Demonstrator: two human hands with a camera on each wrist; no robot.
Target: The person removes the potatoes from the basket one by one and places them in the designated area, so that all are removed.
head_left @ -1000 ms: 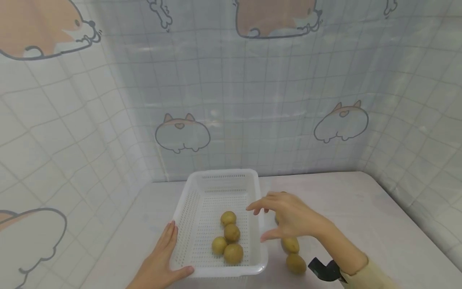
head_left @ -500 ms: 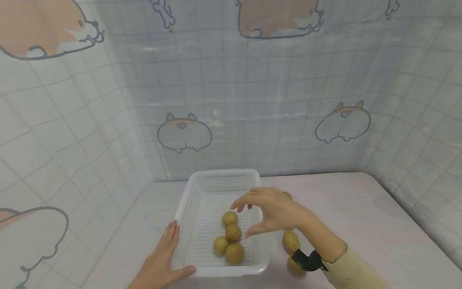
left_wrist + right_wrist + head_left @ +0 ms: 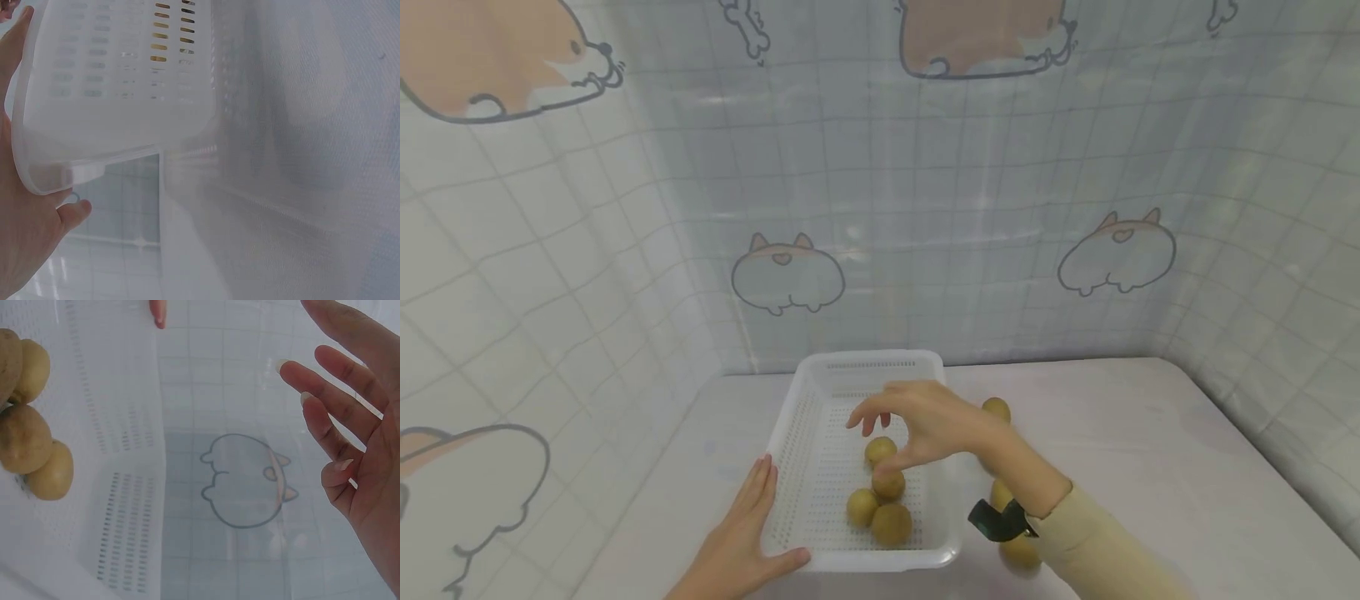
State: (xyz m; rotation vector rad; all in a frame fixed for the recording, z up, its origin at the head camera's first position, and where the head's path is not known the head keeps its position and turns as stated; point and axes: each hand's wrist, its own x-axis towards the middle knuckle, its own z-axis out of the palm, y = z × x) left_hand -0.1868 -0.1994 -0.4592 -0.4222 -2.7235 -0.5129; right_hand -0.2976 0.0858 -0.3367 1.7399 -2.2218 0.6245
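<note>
Now the right hand hovers over the basket, fingers spread and holding nothing, just above four potatoes inside. Left hand lies flat against the basket's near-left corner, fingers straight. More potatoes lie on the table.

A white perforated plastic basket sits on the pale table, backed at 12 o'clock by the tiled wall sheet. Four small round yellowish potatoes lie inside it, toward 6 o'clock. More such potatoes lie on the table at the basket's 3 o'clock.
</note>
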